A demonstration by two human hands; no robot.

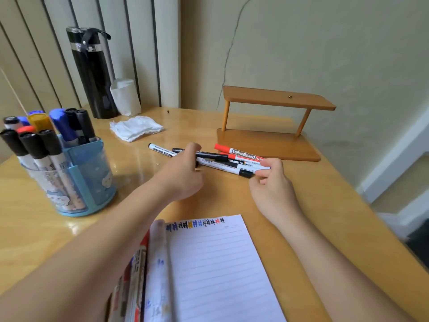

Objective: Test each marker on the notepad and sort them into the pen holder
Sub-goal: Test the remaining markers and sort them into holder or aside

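- The loose markers lie in a small pile on the glossy yellow wooden worktop (301,205), beyond the notepad and just in front of the stand.
- The left hand (183,175) reaches into the left of the pile. Its fingers are curled over a slim black pen (211,155) and grip it.
- The right hand (272,184) is at the right end of the pile. Its thumb and fingertips pinch the tail of a white-barrelled marker (253,165).
- Also in the pile are a red-capped whiteboard marker (239,151) at the far side and a white marker with a black cap (161,150), which sticks out to the left.
- The round, translucent blue plastic pen holder (90,180) stands at the left. It is packed with upright markers capped in black, blue, red and yellow.
- The white lined notepad (220,270) lies open nearest the camera, with a row of small coloured test marks (195,225) along its top edge.
- A tall black flask (92,75) stands at the back left with a white paper roll (125,96) beside it. A crumpled white tissue (135,127) lies in front of them.
- A brown two-tier wooden stand (269,140) sits against the wall.
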